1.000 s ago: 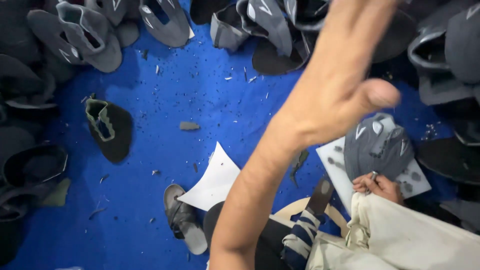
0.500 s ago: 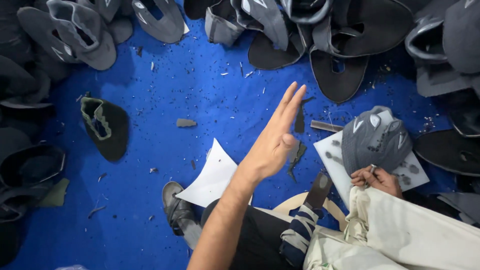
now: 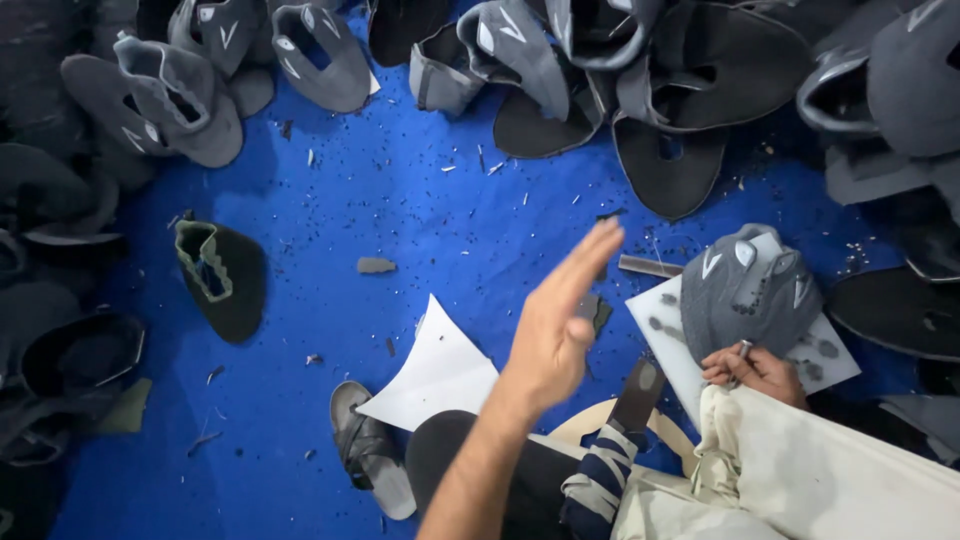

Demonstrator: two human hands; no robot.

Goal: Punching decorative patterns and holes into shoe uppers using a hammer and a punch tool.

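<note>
**Left hand lowering toward the floor**

Blue floor (image 3: 400, 200) ringed by grey shoe uppers. Left hand (image 3: 556, 320), released and flat, has dropped since a second ago. Right hand (image 3: 752, 370) pinches a small tool against the grey upper (image 3: 745, 290) on white board (image 3: 670, 340), near right.

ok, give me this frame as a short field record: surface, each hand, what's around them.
surface: blue floor covering littered with small dark scraps
left hand: raised above the floor, open, fingers straight, holds nothing
right hand: closed on a small metal-tipped tool, resting on the white board
on the board: grey fabric shoe upper with pale triangular patches
near left hand: white paper sheet, grey sandal
edges: heaps of grey shoe uppers
</note>
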